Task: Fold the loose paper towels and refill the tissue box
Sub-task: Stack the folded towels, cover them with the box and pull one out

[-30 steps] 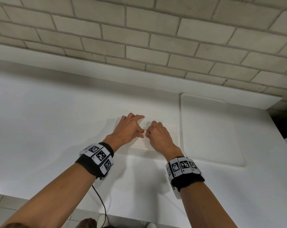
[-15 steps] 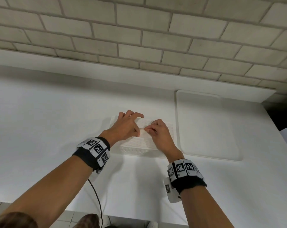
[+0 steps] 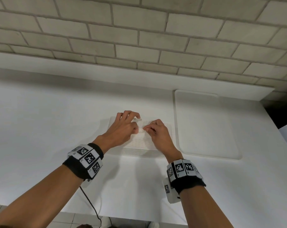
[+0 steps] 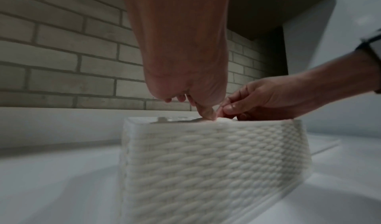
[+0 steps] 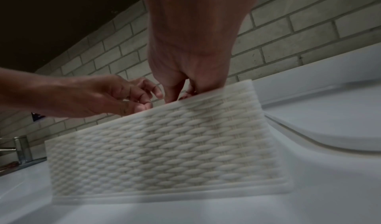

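Note:
A white woven-pattern tissue box stands on the white counter, with both hands on its top. My left hand has curled fingers, and its thumb presses into the top opening. A small tuft of white paper towel sticks up between the hands. My right hand pinches the tuft's edge with thumb and forefinger. The wrist views show the box's side wall. The inside of the box is hidden.
A flat white tray lies just right of the box. A brick wall with a white ledge runs behind. The counter's front edge is near my forearms, with a black cable hanging over it. A metal tap shows at far left.
My right hand's fingers have drawn into a pinch at the box's opening. My left hand stays on top, and a small tuft of paper now shows between the hands.

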{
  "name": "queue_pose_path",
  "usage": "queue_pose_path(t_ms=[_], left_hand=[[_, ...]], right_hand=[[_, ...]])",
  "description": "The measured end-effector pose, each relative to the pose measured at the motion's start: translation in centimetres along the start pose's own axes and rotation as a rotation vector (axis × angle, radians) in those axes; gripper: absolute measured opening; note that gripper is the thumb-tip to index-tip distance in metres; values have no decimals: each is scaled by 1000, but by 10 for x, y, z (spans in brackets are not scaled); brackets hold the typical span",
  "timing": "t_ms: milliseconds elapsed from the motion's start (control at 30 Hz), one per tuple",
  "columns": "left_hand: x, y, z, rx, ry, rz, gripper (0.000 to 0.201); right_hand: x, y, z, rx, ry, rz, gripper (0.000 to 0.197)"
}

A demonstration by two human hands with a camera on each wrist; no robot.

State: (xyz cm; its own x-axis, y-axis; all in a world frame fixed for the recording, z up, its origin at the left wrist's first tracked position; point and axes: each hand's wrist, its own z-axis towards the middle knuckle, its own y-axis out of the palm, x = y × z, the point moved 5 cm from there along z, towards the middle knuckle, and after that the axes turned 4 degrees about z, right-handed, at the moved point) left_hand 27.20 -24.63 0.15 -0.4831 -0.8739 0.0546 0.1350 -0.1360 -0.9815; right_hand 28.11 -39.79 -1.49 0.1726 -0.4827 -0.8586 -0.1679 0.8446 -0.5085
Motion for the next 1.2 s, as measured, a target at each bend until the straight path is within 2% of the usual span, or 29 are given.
queue_pose_path(t_ms=[67,167,333,400,467,600,700,833,1033,1200], left_hand=[[-2,2,-3,14,-60,-100,18],[-2,10,-8,7,-148,-221,17],[-7,16,-11,54,-257,-444,6],[-9,16,-13,60,-276,-519,14],[-10,15,-15,64,-292,-539,16],[-9,17,-13,121,-326,-585,7],[-8,17,-13,154,-331,-599,4],[-7,18,-13,126,-326,-590,4],[-6,13,-13,157,-349,-664,4],[-4,9,-14,123,-333,-634,7]], right_hand=[[0,0,-2,-5,19,55,14],[-1,4,-4,-21,18,83,20],[-6,16,-5,79,-64,-43,9],[-6,17,-5,78,-62,-86,9],[-5,16,-5,56,-57,-68,11],[-6,13,-8,47,-35,-4,14],[-7,10,-9,47,-30,79,9],[-2,11,-6,9,4,59,5],[-5,9,-9,35,30,231,6],[-11,5,-11,14,44,217,6]])
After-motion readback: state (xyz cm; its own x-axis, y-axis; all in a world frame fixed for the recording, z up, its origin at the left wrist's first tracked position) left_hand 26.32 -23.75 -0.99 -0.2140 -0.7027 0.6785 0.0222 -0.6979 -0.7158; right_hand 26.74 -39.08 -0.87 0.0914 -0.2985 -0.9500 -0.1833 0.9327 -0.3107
